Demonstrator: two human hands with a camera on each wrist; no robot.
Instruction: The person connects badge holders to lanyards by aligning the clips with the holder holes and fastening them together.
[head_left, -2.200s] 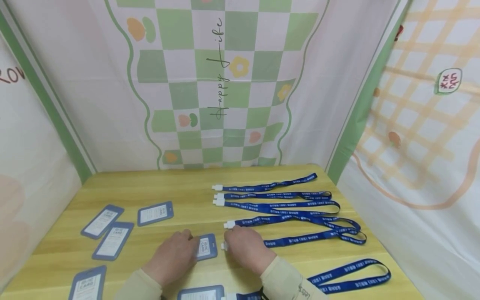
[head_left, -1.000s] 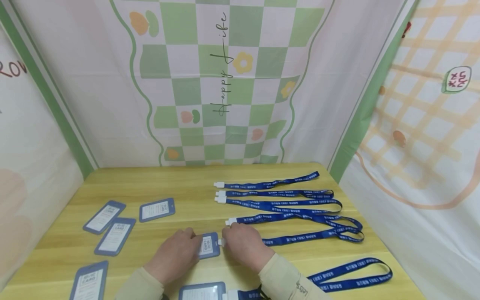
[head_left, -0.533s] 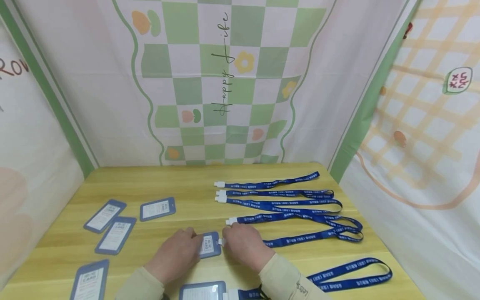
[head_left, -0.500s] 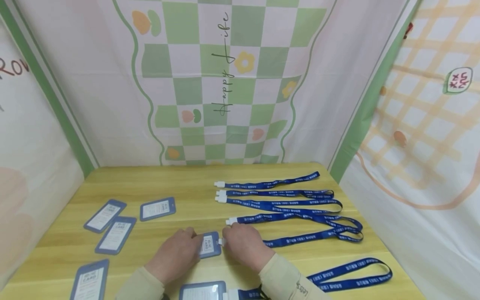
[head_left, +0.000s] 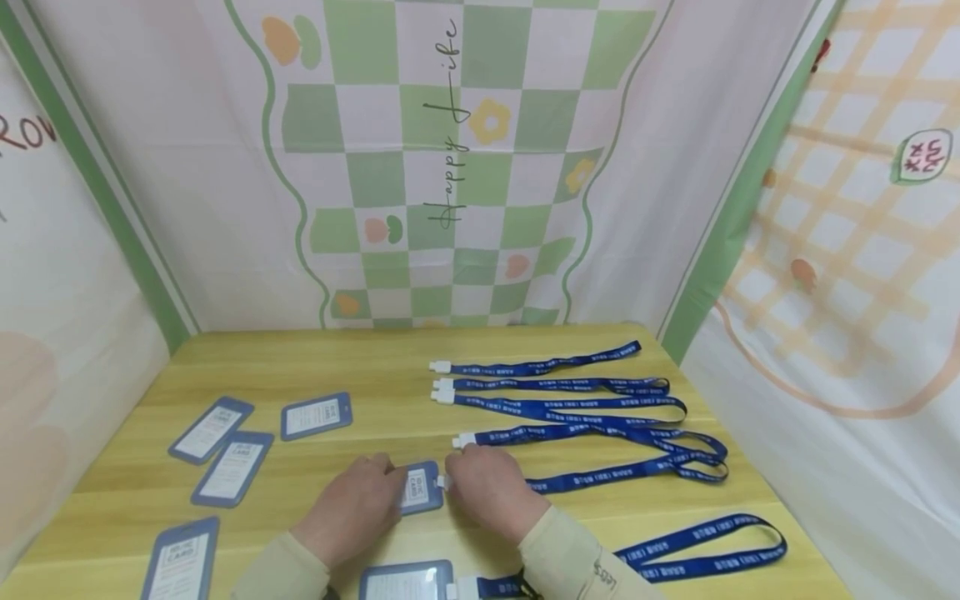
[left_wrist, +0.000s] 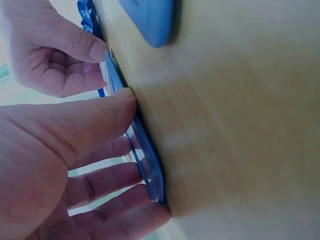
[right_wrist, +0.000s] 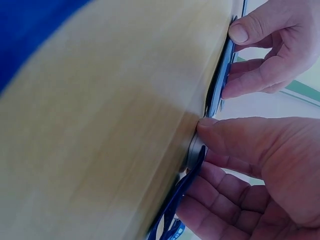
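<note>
In the head view a blue ID card holder with a white card lies on the table, under my left hand. The left wrist view shows the thumb and fingers of that hand gripping the holder's long edges. My right hand pinches the white clip of a blue lanyard. The clip's tip meets the slotted end of the holder; whether it passes through the slot I cannot tell. In the right wrist view the lanyard strap trails below the fingers. Most of the clip is hidden by the right hand.
Several blue card holders lie on the left of the wooden table, among them one slanted holder. Several blue lanyards with white clips stretch across the right side. Nearest me, another holder joins a lanyard. Patterned cloth walls surround the table.
The white clip and the card holder have come together; 2.2 s ago a gap showed between them. Over the last second both hands stay nearly still, and the head view shifts slightly.
</note>
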